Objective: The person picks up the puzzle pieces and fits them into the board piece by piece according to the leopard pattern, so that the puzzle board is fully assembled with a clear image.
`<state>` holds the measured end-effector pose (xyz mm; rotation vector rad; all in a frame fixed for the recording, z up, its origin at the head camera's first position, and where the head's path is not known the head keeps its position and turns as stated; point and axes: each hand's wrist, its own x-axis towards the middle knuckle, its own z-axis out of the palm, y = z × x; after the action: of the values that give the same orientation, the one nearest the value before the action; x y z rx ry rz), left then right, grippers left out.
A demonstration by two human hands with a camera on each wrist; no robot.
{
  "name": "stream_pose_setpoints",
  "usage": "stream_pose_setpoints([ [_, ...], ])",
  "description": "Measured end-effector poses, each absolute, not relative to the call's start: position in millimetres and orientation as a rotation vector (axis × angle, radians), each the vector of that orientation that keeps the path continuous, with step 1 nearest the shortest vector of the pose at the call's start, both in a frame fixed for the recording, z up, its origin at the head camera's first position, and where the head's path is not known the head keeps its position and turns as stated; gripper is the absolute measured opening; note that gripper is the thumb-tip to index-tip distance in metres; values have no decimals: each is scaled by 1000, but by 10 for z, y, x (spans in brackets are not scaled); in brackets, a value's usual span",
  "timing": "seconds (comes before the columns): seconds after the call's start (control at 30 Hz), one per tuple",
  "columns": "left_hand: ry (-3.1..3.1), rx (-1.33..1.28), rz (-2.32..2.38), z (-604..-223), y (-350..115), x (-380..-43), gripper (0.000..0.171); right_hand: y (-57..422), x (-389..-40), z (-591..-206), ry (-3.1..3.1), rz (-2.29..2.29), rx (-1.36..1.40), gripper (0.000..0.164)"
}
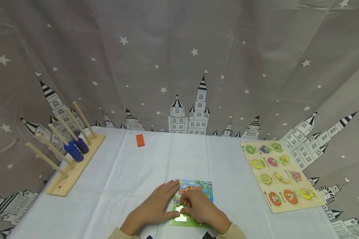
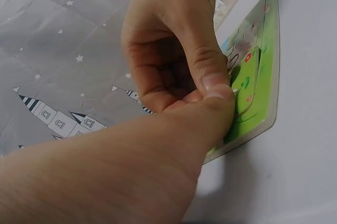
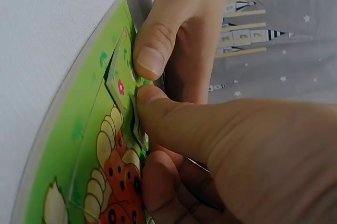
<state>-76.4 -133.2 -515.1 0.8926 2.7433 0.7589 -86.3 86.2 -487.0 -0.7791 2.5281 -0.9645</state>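
A jigsaw puzzle board (image 1: 208, 192) with a cartoon monkey on a green and blue scene lies at the table's near middle. My left hand (image 1: 157, 205) stretches along its left side, fingers straight, thumb reaching onto the lower part. Over the board, my right hand (image 1: 198, 207) has curled fingers and pinches a puzzle piece (image 3: 138, 129) between thumb and fingertips. Beside that thumb, a green piece with a pink flower (image 3: 119, 79) sits tilted, one edge raised from the board. The left thumb (image 3: 150, 58) rests at this green piece. Fingers hide much of the pinched piece.
A wooden peg rack (image 1: 86, 156) with blue and purple rings stands at the left. An orange block (image 1: 140, 140) lies toward the back. At the right is a fruit knob puzzle (image 1: 279, 176). A grey castle-print curtain (image 1: 179, 49) hangs behind the white table (image 1: 131, 172).
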Motion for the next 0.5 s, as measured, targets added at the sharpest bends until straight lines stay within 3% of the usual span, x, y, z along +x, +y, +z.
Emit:
stream_pose_setpoints([
  [0.5,2781,862,680,-5155,-1250,-747,98,851,-774,-4863,2643,-836,-768,22],
])
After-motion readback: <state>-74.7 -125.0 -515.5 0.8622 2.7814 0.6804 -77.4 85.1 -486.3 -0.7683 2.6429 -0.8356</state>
